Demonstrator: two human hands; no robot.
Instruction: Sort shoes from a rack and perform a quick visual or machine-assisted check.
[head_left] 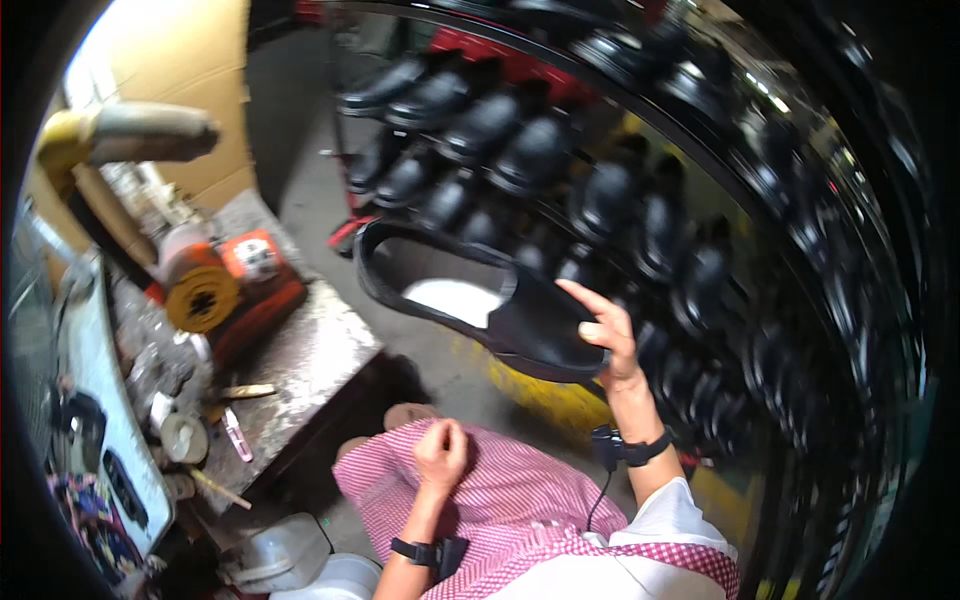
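A black slip-on shoe (550, 315) with a pale insole (452, 298) is held up in front of the shoe racks. Its opening faces up toward me, and its heel points to the upper left. My right hand (612, 335) grips it at the toe, thumb on the upper and fingers along the far side. Over my lap, my left hand (441, 454) is curled into a fist above the red-and-white checked apron (520, 480). Whatever that fist may hold is hidden.
Racks of black shoes (535, 150) fill the far side and the right. At left stands a worn workbench (320, 350) carrying an orange machine (250, 300), a pink-handled tool (238, 435) and a small jar (184, 438). White plastic tubs (285, 555) sit below it.
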